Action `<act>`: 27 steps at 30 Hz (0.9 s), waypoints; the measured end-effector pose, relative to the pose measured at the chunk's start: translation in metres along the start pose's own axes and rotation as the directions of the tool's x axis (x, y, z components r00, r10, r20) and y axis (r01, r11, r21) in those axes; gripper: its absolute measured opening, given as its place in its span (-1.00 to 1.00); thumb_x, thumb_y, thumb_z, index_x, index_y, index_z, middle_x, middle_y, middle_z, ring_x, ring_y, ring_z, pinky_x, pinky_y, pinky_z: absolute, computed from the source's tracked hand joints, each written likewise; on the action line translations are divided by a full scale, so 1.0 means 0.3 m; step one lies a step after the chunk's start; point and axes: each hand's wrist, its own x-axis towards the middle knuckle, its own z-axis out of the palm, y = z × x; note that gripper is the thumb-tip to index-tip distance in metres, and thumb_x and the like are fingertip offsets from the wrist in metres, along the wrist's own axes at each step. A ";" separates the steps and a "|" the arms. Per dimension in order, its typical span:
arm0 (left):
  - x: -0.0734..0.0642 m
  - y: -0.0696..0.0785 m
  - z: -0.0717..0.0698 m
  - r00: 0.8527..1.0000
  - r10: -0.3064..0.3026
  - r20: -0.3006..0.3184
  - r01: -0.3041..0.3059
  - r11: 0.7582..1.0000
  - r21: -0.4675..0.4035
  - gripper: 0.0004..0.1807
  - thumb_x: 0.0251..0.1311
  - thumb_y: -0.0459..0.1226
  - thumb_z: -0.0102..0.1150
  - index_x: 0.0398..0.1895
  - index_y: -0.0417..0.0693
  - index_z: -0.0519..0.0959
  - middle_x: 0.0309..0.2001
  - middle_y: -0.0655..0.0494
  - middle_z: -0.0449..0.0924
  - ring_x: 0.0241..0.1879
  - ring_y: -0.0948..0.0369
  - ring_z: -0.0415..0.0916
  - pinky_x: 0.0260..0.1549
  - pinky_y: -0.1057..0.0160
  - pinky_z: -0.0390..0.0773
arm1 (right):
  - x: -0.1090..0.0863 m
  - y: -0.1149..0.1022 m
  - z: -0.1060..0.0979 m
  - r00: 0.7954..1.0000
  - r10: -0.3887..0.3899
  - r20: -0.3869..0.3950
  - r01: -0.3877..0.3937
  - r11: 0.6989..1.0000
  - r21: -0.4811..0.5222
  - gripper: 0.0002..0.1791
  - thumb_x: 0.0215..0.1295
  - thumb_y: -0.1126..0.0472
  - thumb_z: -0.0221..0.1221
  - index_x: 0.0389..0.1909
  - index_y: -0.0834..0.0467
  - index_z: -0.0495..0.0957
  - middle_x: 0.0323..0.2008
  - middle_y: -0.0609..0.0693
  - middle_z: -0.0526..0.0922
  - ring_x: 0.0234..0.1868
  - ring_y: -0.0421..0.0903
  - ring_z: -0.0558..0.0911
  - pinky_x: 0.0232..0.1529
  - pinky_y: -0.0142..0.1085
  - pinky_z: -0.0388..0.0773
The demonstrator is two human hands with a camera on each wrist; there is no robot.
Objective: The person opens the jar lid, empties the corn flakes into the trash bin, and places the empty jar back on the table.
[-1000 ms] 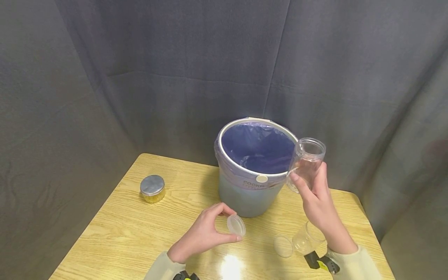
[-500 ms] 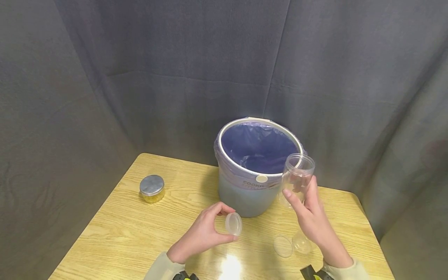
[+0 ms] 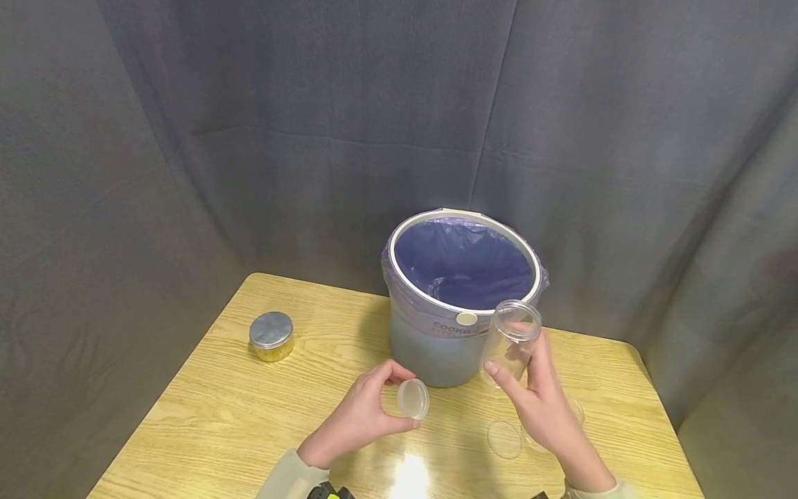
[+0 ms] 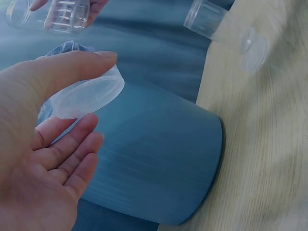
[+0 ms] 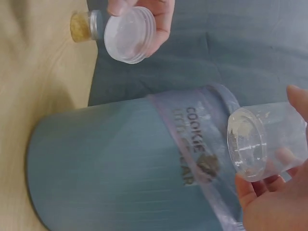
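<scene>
My left hand point(image 3: 361, 419) pinches a clear plastic screw lid point(image 3: 413, 399) between thumb and fingers, holding it on edge above the table. The right hand point(image 3: 545, 412) grips a clear plastic jar point(image 3: 510, 346), its open mouth tilted up, just in front of the bin's right side. In the right wrist view, the jar's round base point(image 5: 246, 144) faces the camera and its inside looks bare. Beneath the right hand, a second clear jar point(image 4: 209, 20) stands on the table, mostly hidden in the head view. Beside it lies another clear round lid point(image 3: 504, 439).
A grey-blue bin point(image 3: 430, 353), with a white rim and a purple bag lining it, stands at the table's back. On the left sits a small jar point(image 3: 271, 338) with a silver lid and yellow contents. Grey curtains point(image 3: 312, 138) hang behind the wooden table point(image 3: 249, 423).
The right hand has brought the jar down and leftward, nearer the left hand. The left hand has shifted slightly left, and its lid now shows more of its face.
</scene>
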 end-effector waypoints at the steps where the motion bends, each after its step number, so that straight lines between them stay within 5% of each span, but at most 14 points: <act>1: 0.000 -0.001 0.000 1.000 -0.001 0.001 0.001 1.000 0.000 -0.38 -0.15 -0.27 0.68 0.01 0.07 0.53 -0.07 0.34 0.59 -0.01 0.24 0.51 0.09 0.06 0.49 | -0.005 0.003 0.002 1.000 0.011 0.004 -0.011 1.000 -0.004 -0.30 0.27 0.55 0.24 0.38 0.23 0.21 0.36 0.00 0.26 0.21 -0.07 0.37 0.14 -0.36 0.31; 10: -0.002 -0.015 0.005 1.000 -0.019 -0.003 0.019 1.000 -0.010 -0.40 -0.18 -0.21 0.70 -0.07 0.08 0.51 -0.09 0.33 0.60 0.01 0.21 0.53 0.10 -0.10 0.50 | -0.054 0.035 0.024 0.985 0.172 0.034 -0.170 0.984 -0.049 -0.36 0.35 0.36 0.30 0.33 0.13 0.20 0.26 -0.06 0.35 0.14 -0.03 0.40 0.10 -0.29 0.30; 16: -0.004 -0.027 0.008 0.999 -0.047 -0.002 0.047 0.999 -0.005 -0.38 -0.23 -0.16 0.72 -0.14 0.13 0.47 -0.11 0.33 0.58 0.02 0.19 0.52 0.10 -0.10 0.49 | -0.077 0.067 0.047 0.982 0.184 0.026 -0.182 0.981 -0.071 -0.38 0.31 0.34 0.34 0.28 0.14 0.25 0.21 -0.05 0.39 0.16 -0.06 0.43 0.14 -0.32 0.34; 23: -0.010 -0.053 0.014 0.997 -0.075 0.007 0.075 0.997 0.001 -0.36 -0.27 -0.07 0.73 -0.17 0.11 0.46 -0.14 0.33 0.58 0.00 0.15 0.53 0.07 -0.10 0.50 | -0.101 0.107 0.057 0.969 0.246 0.008 -0.244 0.964 -0.105 -0.35 0.26 0.28 0.39 0.27 0.10 0.27 0.17 -0.06 0.40 0.22 -0.06 0.40 0.24 0.06 0.28; 27: -0.011 -0.067 0.017 0.995 -0.095 0.012 0.095 0.995 -0.003 -0.34 -0.31 -0.02 0.74 -0.19 0.12 0.46 -0.17 0.35 0.58 -0.02 0.17 0.53 0.06 -0.09 0.50 | -0.116 0.135 0.065 0.965 0.262 0.030 -0.259 0.963 -0.079 -0.33 0.26 0.29 0.39 0.29 0.12 0.25 0.17 -0.04 0.38 0.24 -0.05 0.36 0.25 0.08 0.24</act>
